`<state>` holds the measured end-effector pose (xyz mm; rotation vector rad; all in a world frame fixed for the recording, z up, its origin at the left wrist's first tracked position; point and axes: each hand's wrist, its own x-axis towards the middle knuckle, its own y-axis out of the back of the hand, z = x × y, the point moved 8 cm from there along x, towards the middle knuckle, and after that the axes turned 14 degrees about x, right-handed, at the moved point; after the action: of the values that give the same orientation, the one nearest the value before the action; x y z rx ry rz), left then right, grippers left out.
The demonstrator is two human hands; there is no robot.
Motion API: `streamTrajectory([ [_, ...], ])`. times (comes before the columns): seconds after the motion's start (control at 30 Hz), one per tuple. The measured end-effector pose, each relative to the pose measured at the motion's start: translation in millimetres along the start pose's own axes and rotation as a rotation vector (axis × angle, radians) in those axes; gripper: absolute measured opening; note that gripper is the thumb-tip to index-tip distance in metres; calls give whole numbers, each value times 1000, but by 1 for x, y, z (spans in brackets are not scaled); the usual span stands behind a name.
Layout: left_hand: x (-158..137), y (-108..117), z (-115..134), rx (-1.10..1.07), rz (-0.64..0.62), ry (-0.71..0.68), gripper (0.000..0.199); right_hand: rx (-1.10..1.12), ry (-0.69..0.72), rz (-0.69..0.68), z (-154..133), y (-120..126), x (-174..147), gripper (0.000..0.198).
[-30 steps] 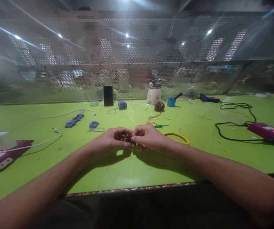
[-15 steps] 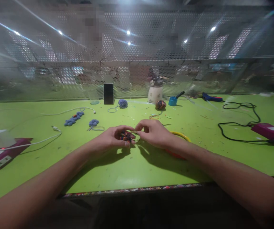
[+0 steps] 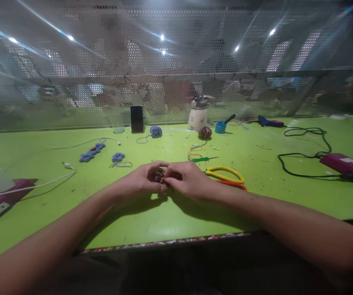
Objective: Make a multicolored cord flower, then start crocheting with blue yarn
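Note:
A small dark, multicoloured crocheted piece [image 3: 159, 176] sits between the thumb and fingers of my left hand [image 3: 144, 178]. My right hand [image 3: 185, 178] is closed in a pinch at the right side of the same piece, and its fingers hide much of it. Just beyond my right hand, a green-handled crochet hook [image 3: 201, 159] lies on the table. Scissors with yellow and red handles [image 3: 230, 169] lie beside my right wrist, their blades hidden by the hand. A multicoloured yarn ball [image 3: 205, 132] rests farther back, a strand trailing toward the hook.
Blue crocheted flowers [image 3: 92, 153], a single blue flower [image 3: 118, 157] and a blue yarn ball [image 3: 156, 131] lie left of centre. A phone [image 3: 136, 119], bottle [image 3: 197, 114] and blue pot [image 3: 220, 127] stand behind. Purple power strips [image 3: 348, 166] with cables flank the green table.
My right hand has moved left and closed in on the crocheted piece, covering more of it. The crochet hook and scissor handles now show more fully. The view has shifted slightly.

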<state>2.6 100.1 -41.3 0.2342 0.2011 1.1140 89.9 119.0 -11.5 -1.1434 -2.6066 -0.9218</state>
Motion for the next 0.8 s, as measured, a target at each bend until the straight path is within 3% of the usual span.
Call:
streamTrajectory([
  [0.17,0,1,-3,31,12,-1,25,479,-377,-54,22,-6,-1,10],
  [0.37,-2,0,-4,36,0,23,20,542,-494,-26,30,-3,-3,9],
  [0.5,-1,2,-11,-157,7,82,24,346,-384,16,33,9,2,8],
  [0.63,1,4,-14,-355,14,141,50,-120,-15,96,6,21,6,10],
  [0.7,2,2,-13,-422,0,139,56,-230,136,96,-11,17,1,13],
  [0.8,3,-4,-8,-481,-39,91,58,-279,188,43,-21,4,-6,14],
])
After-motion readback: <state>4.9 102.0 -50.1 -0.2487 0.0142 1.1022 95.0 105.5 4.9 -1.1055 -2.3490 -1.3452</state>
